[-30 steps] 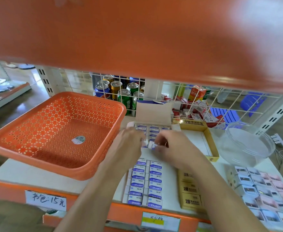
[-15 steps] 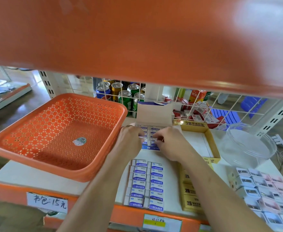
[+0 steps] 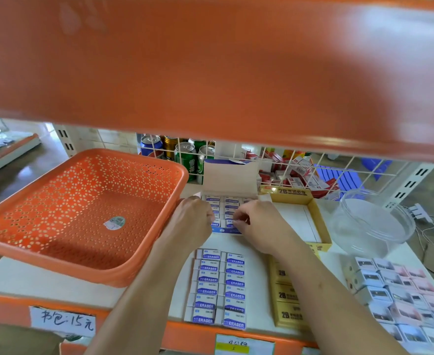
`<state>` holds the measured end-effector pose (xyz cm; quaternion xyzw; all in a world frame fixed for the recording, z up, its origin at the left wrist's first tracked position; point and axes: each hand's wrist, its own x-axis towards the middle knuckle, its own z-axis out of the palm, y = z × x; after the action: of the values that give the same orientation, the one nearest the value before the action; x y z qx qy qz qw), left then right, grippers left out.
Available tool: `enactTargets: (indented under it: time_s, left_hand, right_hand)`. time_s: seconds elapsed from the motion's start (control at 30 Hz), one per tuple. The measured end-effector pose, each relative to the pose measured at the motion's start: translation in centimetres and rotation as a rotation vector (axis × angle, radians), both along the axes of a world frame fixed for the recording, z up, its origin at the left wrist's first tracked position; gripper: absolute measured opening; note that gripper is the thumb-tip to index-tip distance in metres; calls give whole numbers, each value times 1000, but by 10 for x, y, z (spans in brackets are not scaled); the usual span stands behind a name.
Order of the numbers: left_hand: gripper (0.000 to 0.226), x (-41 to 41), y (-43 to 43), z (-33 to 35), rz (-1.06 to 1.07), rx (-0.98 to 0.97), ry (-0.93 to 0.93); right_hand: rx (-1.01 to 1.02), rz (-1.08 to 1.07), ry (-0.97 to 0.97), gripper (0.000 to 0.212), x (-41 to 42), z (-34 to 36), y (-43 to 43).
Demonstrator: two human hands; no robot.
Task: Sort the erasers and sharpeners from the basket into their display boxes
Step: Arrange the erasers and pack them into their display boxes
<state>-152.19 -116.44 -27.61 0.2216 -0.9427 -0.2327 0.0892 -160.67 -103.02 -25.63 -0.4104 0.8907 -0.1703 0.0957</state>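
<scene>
Eraser (image 3: 228,222), blue-and-white, front row of open display box (image 3: 230,175), frame centre: pinched between right hand (image 3: 259,226) fingers (image 3: 239,218). Left hand (image 3: 190,224) at box's left edge, fingers curled; hold cannot be told. Orange basket (image 3: 57,254) adjoining, frame left. Loose erasers (image 3: 221,288) in two columns below, on shelf (image 3: 31,280).

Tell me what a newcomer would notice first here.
A blurred orange shelf fills the top. Below it, a big orange basket sits at left, holding only a sticker. In the middle, the left hand and right hand meet at the open eraser box, the right pinching an eraser.
</scene>
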Motion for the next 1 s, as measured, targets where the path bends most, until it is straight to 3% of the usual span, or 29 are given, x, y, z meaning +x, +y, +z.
enactTargets:
  time_s: [0.07, 0.2, 0.43, 0.57, 0.63, 0.73, 0.83, 0.9, 1.0]
  left_hand:
    - [13, 1, 0, -1, -9, 8, 37]
    - [13, 2, 2, -3, -3, 35, 57]
    - [49, 1, 5, -2, 34, 18, 62]
    - [11, 9, 8, -1, 40, 13, 106]
    - [28, 15, 11, -5, 28, -35, 143]
    - [14, 30, 17, -4, -55, -43, 179]
    - [8, 39, 19, -11, -154, -76, 25]
    - [21, 40, 18, -18, -129, -173, -46]
    - [25, 38, 19, -19, -133, -235, -65]
  right_hand:
    - [8, -2, 5, 23, 0, 0, 0]
    - [-14, -18, 1, 21, 2, -3, -1]
    - [-32, -14, 28, 22, 4, -3, -6]
    - [-34, -1, 23, 23, 4, -2, -4]
    - [-59, -14, 57, 25, 7, -3, -1]
    - [-157, -48, 71, 14, 14, 1, 8]
    - [44, 32, -34, 10, 24, -1, 14]
    - [209, 76, -33, 12, 30, -8, 13]
    - [239, 95, -27, 10, 33, -14, 11]
